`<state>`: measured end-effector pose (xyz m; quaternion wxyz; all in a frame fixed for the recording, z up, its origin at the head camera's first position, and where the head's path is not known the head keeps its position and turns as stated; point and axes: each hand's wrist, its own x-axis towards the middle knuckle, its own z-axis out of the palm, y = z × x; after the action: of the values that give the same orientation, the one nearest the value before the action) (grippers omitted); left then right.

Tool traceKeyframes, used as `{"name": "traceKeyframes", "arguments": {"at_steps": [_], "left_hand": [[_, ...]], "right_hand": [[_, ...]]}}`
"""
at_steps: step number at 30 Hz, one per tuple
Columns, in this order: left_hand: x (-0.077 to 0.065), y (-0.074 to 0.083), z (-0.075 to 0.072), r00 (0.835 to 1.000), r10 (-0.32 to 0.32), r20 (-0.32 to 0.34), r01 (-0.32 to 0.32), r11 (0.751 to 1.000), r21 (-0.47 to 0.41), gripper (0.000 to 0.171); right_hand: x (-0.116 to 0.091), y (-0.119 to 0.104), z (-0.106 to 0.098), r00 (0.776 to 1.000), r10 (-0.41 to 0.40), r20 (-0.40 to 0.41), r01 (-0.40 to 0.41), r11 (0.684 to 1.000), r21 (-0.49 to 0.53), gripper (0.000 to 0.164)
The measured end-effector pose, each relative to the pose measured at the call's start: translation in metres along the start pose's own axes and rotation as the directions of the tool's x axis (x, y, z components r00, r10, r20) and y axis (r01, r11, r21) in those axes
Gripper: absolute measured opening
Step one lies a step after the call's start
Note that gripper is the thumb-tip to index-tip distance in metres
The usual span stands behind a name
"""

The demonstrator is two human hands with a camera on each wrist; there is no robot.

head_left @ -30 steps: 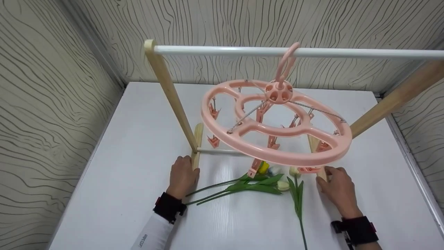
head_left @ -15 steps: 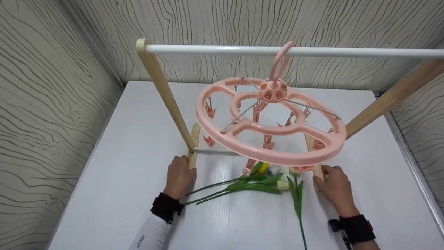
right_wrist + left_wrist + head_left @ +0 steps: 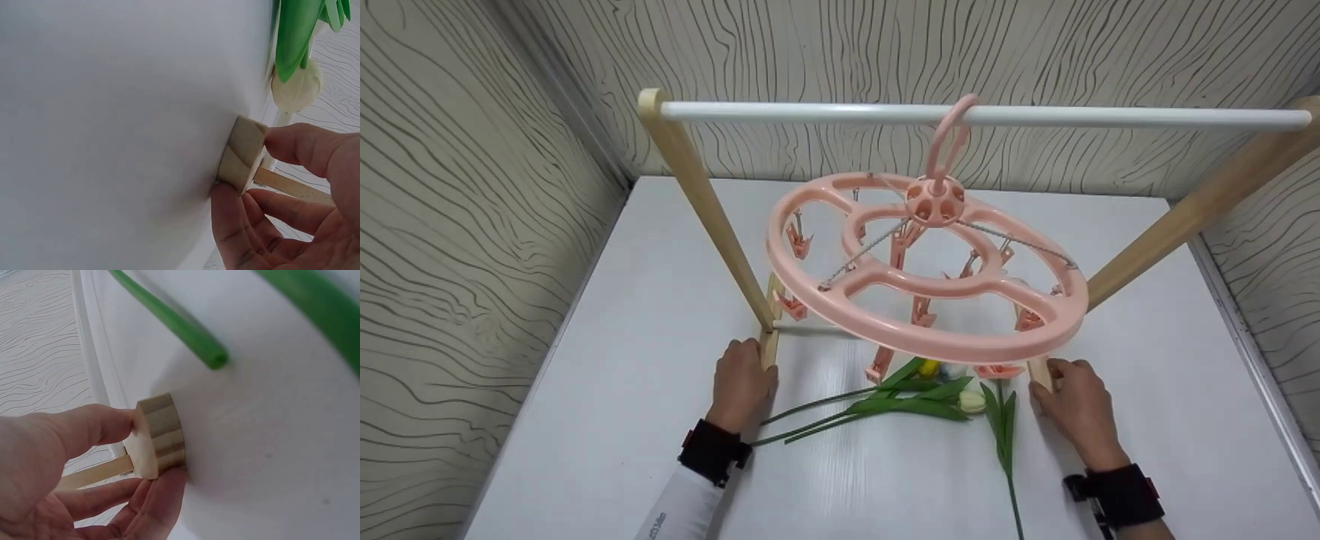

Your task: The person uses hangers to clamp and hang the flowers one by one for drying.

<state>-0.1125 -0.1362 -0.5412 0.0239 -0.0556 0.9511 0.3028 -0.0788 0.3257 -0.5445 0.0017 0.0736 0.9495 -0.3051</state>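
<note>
A wooden rack [image 3: 706, 210] with a white top rod [image 3: 810, 112] stands on the table. My left hand [image 3: 740, 386] pinches the near end of its left wooden foot [image 3: 160, 433] between thumb and fingers. On the other side my right hand [image 3: 1080, 409] pinches the near end of the right foot [image 3: 243, 152] in the same way. From the rod hangs a round pink clip hanger [image 3: 945, 349] by its hook, tilted, with several small clips below it. Artificial tulips [image 3: 911, 405] with green stems lie on the table between the hands; the hanger partly hides their blooms.
The white table [image 3: 607, 375] meets patterned walls [image 3: 840, 45] at the back and sides. One tulip [image 3: 1006, 442] lies apart, its stem pointing toward the near edge. A thin lower rod [image 3: 810, 330] joins the rack's feet.
Both hands have shifted the rack a little to the left, and the pink hanger has moved left with it. The tulips have stayed in place on the table.
</note>
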Motion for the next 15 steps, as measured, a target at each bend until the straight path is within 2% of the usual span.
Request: {"name": "traceKeyframes", "arguments": {"at_steps": [9, 15], "left_hand": [[-0.0010, -0.0015, -0.0008, 1.000, -0.029, 0.011, 0.029, 1.000, -0.005, 0.018], [-0.0033, -0.0024, -0.0011, 1.000, -0.011, 0.001, 0.011, 1.000, -0.008, 0.017]], "right_hand": [[-0.0018, -0.0001, 0.0025, 1.000, -0.012, -0.005, 0.013, 1.000, 0.028, 0.043], [-0.0056, 0.0004, 0.0018, 1.000, -0.010, -0.016, 0.010, 0.999, 0.034, 0.043]]}}
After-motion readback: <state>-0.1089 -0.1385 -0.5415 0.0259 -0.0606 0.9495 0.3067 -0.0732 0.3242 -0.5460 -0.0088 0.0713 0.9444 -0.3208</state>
